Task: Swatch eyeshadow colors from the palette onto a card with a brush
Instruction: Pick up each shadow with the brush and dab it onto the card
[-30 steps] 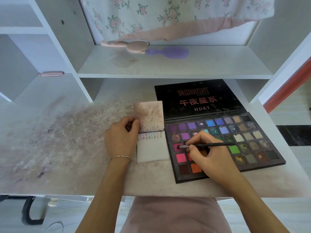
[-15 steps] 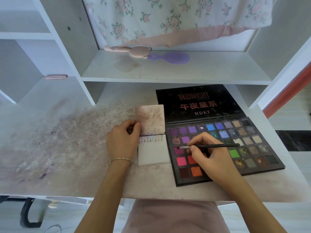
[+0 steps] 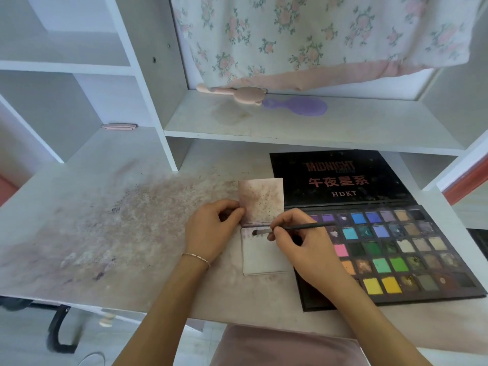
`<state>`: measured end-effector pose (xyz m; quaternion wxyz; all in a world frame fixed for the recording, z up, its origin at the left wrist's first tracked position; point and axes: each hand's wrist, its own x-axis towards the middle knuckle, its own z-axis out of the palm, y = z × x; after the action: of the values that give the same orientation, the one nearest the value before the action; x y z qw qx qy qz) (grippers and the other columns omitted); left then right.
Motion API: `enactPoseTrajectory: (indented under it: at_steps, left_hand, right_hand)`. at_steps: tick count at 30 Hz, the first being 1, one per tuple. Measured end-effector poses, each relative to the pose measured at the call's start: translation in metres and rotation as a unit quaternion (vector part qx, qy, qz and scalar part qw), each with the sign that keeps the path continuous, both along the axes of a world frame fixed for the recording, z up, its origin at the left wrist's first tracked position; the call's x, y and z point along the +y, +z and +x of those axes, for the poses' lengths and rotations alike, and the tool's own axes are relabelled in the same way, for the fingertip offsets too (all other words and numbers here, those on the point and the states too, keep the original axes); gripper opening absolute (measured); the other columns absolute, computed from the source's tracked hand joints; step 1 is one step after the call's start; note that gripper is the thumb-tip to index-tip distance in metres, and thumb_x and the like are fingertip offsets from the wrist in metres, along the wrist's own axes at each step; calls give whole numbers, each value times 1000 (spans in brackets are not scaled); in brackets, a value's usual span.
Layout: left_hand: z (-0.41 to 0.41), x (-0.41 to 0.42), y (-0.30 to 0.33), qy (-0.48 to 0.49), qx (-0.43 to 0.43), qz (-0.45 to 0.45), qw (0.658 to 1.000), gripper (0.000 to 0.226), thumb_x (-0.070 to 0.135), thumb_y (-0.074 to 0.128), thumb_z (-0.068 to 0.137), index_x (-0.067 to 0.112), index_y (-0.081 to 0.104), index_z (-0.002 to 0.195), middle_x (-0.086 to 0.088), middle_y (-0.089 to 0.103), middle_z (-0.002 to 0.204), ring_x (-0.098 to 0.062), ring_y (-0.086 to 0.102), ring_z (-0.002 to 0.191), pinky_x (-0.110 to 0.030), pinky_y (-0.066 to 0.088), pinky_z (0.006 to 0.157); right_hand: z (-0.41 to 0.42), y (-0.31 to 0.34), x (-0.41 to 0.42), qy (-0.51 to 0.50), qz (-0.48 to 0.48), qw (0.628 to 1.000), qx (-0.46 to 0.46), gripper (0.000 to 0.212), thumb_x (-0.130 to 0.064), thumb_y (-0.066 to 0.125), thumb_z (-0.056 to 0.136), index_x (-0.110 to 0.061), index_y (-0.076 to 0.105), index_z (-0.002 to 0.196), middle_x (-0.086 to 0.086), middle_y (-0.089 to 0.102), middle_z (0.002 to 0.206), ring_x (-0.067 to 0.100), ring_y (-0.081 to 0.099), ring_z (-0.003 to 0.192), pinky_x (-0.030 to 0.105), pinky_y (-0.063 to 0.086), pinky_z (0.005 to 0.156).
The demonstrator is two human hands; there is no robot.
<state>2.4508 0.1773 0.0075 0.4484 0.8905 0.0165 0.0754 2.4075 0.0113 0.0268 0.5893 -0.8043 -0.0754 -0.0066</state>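
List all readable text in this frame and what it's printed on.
"MIDNIGHT": top line on the eyeshadow palette's open lid.
Small line just under "MIDNIGHT": too blurred to read.
"午夜星系": middle line on the same lid.
"HDKT": bottom line on the same lid.
The swatch card, the brush and the shelf items show no text.

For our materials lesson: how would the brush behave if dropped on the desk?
The brush is thin and straight, so probably light and stiff. Its handle seems round, so it may roll. The right hand pinches it easily.

Bright soft daylight, faint shadows, wide-angle edge distortion, mild blur
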Motion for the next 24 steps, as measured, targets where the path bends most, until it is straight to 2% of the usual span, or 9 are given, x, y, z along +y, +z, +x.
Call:
enactPoseTrajectory:
  at_steps: [3, 6, 10, 16, 20, 24]
  left_hand:
    - [-1, 1, -1, -7, -4, 9, 1000, 8, 25, 65, 80, 25, 71, 85, 16, 63, 74, -7, 61, 74, -28, 50, 72]
    - [0, 1, -1, -3, -2, 9, 1000, 7, 27, 66, 79, 28, 71, 84, 20, 61, 70, -3, 59, 71, -27, 49, 70]
    - [0, 0, -1, 1, 1, 1, 1000, 6, 26, 66, 79, 29, 71, 82, 20, 61, 69, -1, 58, 69, -24, 48, 68]
    - [-1, 0, 0, -1, 2, -1, 1000, 7, 26, 66, 79, 32, 68, 80, 22, 60, 68, 1, 56, 67, -24, 47, 67]
    - [-1, 1, 0, -3, 3, -2, 1000, 8, 25, 66, 79, 27, 71, 85, 17, 64, 72, -3, 59, 70, -27, 49, 71]
    - [-1, 1, 0, -4, 8, -5, 1000, 9, 26, 66, 79, 29, 71, 86, 16, 65, 73, -2, 59, 71, -27, 50, 71]
  right_hand:
    - [3, -3, 4, 4, -11, 1000, 10, 14, -16, 56, 80, -29, 56, 74, -1, 65, 76, 13, 61, 80, 21, 49, 67]
    - [3, -5, 5, 28, -22, 999, 20, 13, -19, 56, 80, -32, 57, 76, -8, 67, 78, 4, 59, 76, 11, 43, 64]
    - [3, -5, 5, 41, -29, 999, 19, 15, -17, 57, 80, -31, 57, 74, -12, 66, 78, -1, 56, 74, 8, 41, 64]
    - [3, -6, 6, 46, -40, 998, 22, 14, -18, 57, 80, -31, 57, 75, -7, 65, 78, 4, 56, 75, 11, 43, 65]
    - [2, -6, 6, 44, -51, 997, 25, 19, -14, 58, 81, -31, 57, 72, -3, 65, 77, 7, 58, 77, 17, 45, 67]
    - [2, -5, 6, 51, -62, 996, 29, 17, -14, 58, 81, -29, 58, 74, -5, 65, 77, 5, 58, 78, 16, 47, 68]
